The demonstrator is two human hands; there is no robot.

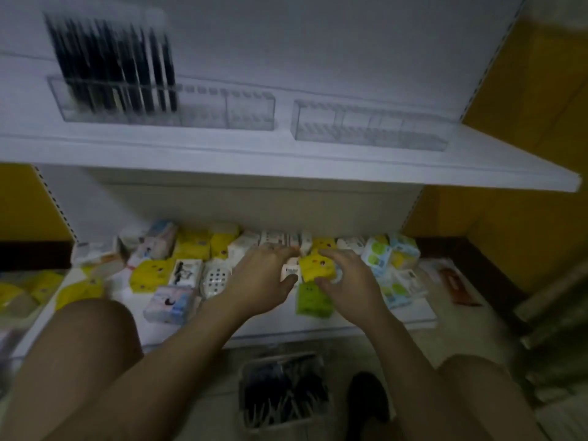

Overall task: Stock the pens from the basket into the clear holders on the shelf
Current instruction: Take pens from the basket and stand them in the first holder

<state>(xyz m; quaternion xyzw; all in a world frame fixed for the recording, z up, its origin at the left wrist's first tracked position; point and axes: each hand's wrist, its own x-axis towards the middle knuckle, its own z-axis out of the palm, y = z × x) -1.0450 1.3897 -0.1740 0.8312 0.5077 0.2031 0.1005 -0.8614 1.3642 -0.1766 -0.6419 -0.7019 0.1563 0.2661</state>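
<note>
At the bottom middle of the frame, the basket [243, 378] sits on the floor between the person's knees. Dark pens [286, 389] lie in a heap inside it. A dark shoe [366, 396] is just beside it on the right.

In the upper left, more black pens [111, 68] stand up in the left end of a clear holder [249, 113]. A second clear holder [369, 128] sits to its right. Both are on the white top shelf [286, 155].

In the middle of the frame, both hands reach out over the low shelf [410, 316]. It is covered with little packs. The left hand [264, 276] has its fingers straight and close together, with the thumb out to the side. Its tips are near a small white pack [291, 270]. The right hand [348, 283] has its fingers a bit spread over a yellow pack [318, 268]. It is too blurry to tell if they touch it. A green pack [313, 302] lies between the two wrists. Neither hand holds a pen.

A yellow wall [525, 90] shows on the right.
</note>
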